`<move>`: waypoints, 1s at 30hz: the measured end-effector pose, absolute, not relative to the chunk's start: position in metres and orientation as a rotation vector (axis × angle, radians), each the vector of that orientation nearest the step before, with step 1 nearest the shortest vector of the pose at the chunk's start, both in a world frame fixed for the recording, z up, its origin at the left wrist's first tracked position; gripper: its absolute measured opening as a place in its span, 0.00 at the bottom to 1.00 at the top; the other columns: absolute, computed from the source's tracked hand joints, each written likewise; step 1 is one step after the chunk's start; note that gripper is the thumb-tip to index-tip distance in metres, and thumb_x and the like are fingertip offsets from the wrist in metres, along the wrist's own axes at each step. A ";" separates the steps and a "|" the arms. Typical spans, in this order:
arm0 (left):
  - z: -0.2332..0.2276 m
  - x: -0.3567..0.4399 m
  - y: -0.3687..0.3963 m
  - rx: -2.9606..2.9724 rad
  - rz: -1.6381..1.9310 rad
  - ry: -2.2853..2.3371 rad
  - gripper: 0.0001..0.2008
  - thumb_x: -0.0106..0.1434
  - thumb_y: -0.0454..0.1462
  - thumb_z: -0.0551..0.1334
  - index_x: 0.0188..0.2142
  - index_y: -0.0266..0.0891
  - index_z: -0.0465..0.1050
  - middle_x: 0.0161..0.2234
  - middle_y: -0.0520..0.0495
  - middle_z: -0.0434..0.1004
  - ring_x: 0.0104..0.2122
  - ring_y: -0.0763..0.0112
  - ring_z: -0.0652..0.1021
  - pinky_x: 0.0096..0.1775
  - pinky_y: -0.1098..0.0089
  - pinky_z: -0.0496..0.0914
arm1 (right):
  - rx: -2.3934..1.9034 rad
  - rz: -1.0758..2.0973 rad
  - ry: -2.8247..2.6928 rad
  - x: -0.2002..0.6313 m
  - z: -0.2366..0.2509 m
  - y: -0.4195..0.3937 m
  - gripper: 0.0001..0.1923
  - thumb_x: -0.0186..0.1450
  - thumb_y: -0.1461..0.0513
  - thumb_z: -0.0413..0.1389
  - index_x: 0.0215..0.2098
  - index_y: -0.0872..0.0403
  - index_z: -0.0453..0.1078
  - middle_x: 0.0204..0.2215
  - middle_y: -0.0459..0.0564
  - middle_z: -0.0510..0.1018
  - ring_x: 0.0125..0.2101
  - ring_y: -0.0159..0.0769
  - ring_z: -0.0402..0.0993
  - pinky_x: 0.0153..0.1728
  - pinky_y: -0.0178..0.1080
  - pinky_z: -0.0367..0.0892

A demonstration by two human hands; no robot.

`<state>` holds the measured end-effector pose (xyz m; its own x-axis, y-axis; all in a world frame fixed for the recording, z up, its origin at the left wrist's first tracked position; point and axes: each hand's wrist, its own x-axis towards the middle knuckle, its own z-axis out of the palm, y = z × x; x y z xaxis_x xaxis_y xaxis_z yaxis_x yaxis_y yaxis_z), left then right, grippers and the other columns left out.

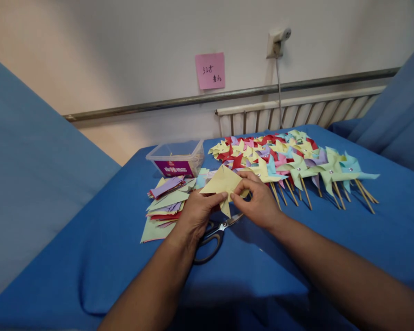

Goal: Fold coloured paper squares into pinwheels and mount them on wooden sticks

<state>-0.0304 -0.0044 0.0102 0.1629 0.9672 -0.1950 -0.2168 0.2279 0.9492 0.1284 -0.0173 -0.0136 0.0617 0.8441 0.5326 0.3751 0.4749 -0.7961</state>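
Observation:
Between my two hands is a pale yellow paper square, cut in from its corners, with its near points bent toward the middle. My left hand pinches it at the lower left, thumb on top near the centre. From the right, my right hand grips a folded point between thumb and index finger. Below the paper, black-handled scissors lie on the blue cloth, partly hidden by my left hand. A stack of coloured paper sheets lies just left of my left hand.
Many finished paper pinwheels on wooden sticks are piled at the back right. A clear plastic box with sticks inside stands behind the paper stack. Behind the blue-covered table are a radiator and a wall pipe.

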 end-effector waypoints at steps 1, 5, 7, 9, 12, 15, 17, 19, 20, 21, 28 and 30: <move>0.009 -0.031 -0.004 0.955 1.050 1.032 0.21 0.43 0.36 0.77 0.38 0.32 0.81 0.36 0.40 0.83 0.30 0.65 0.78 0.36 0.65 0.73 | -1.106 0.493 -1.551 0.129 -0.013 -0.018 0.06 0.56 0.63 0.60 0.24 0.51 0.67 0.46 0.55 0.73 0.53 0.47 0.70 0.52 0.50 0.66; 0.008 -0.031 -0.003 0.968 1.041 1.031 0.21 0.41 0.36 0.77 0.38 0.33 0.81 0.35 0.41 0.83 0.30 0.65 0.78 0.36 0.66 0.72 | -1.123 0.505 -1.580 0.129 -0.013 -0.018 0.06 0.56 0.64 0.60 0.24 0.51 0.68 0.45 0.56 0.73 0.52 0.48 0.71 0.52 0.50 0.66; 0.008 -0.031 -0.002 0.971 1.042 1.033 0.22 0.40 0.36 0.78 0.38 0.32 0.82 0.35 0.40 0.83 0.30 0.65 0.78 0.35 0.67 0.72 | -1.132 0.515 -1.579 0.130 -0.013 -0.017 0.06 0.56 0.64 0.60 0.24 0.51 0.68 0.45 0.55 0.73 0.51 0.47 0.71 0.52 0.50 0.66; 0.008 -0.031 -0.002 0.977 1.043 1.026 0.22 0.40 0.36 0.78 0.38 0.32 0.81 0.34 0.40 0.83 0.30 0.65 0.78 0.35 0.67 0.71 | -1.141 0.523 -1.576 0.130 -0.014 -0.017 0.06 0.56 0.64 0.60 0.23 0.51 0.68 0.45 0.55 0.74 0.50 0.47 0.72 0.51 0.50 0.66; 0.009 -0.031 -0.003 0.965 1.051 1.025 0.22 0.40 0.36 0.78 0.37 0.32 0.81 0.35 0.40 0.83 0.30 0.65 0.78 0.35 0.67 0.71 | -1.149 0.532 -1.575 0.130 -0.014 -0.016 0.06 0.56 0.63 0.60 0.23 0.51 0.68 0.44 0.54 0.74 0.48 0.46 0.72 0.50 0.50 0.67; 0.011 -0.030 -0.004 0.945 1.051 1.043 0.23 0.39 0.35 0.78 0.38 0.32 0.81 0.35 0.41 0.83 0.30 0.65 0.78 0.35 0.67 0.71 | -1.150 0.544 -1.571 0.130 -0.015 -0.016 0.06 0.57 0.63 0.60 0.24 0.51 0.68 0.43 0.53 0.74 0.48 0.46 0.72 0.49 0.49 0.67; 0.012 -0.029 -0.005 0.947 1.048 1.053 0.23 0.39 0.36 0.78 0.37 0.32 0.81 0.34 0.41 0.83 0.30 0.64 0.78 0.35 0.67 0.71 | -1.150 0.546 -1.571 0.130 -0.015 -0.016 0.06 0.57 0.63 0.60 0.24 0.51 0.68 0.43 0.53 0.74 0.48 0.46 0.72 0.49 0.49 0.67; 0.013 -0.029 -0.005 0.950 1.048 1.064 0.23 0.39 0.36 0.78 0.37 0.31 0.81 0.33 0.41 0.83 0.30 0.65 0.78 0.34 0.68 0.71 | -1.150 0.538 -1.572 0.130 -0.015 -0.016 0.07 0.57 0.63 0.60 0.23 0.51 0.68 0.43 0.52 0.74 0.48 0.45 0.72 0.49 0.49 0.67; 0.013 -0.029 -0.006 0.948 1.048 1.070 0.23 0.39 0.36 0.78 0.36 0.32 0.81 0.33 0.42 0.83 0.29 0.66 0.78 0.34 0.68 0.70 | -1.149 0.533 -1.573 0.130 -0.015 -0.016 0.07 0.57 0.63 0.60 0.23 0.51 0.67 0.42 0.52 0.74 0.48 0.45 0.72 0.49 0.49 0.67; 0.013 -0.029 -0.006 0.947 1.046 1.069 0.23 0.39 0.35 0.78 0.37 0.32 0.81 0.33 0.42 0.83 0.29 0.66 0.78 0.34 0.68 0.70 | -1.146 0.530 -1.574 0.130 -0.015 -0.016 0.07 0.57 0.63 0.60 0.23 0.51 0.67 0.41 0.52 0.74 0.47 0.45 0.72 0.48 0.49 0.67; 0.012 -0.030 -0.004 0.949 1.044 1.063 0.21 0.40 0.35 0.77 0.35 0.32 0.81 0.33 0.42 0.83 0.29 0.65 0.78 0.35 0.67 0.70 | -1.137 0.538 -1.573 0.129 -0.014 -0.017 0.06 0.57 0.64 0.59 0.24 0.51 0.67 0.41 0.52 0.75 0.45 0.45 0.73 0.48 0.49 0.68; 0.012 -0.030 -0.005 0.946 1.045 1.077 0.21 0.39 0.35 0.77 0.35 0.32 0.81 0.32 0.42 0.83 0.29 0.65 0.78 0.34 0.67 0.70 | -1.139 0.530 -1.571 0.129 -0.014 -0.017 0.06 0.57 0.64 0.59 0.24 0.51 0.67 0.41 0.52 0.75 0.45 0.45 0.73 0.47 0.49 0.68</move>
<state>-0.0296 -0.0045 0.0119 0.1396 0.9662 -0.2167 -0.1877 0.2407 0.9523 0.1292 -0.0167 -0.0144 0.0306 0.8692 0.4936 0.3924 0.4437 -0.8057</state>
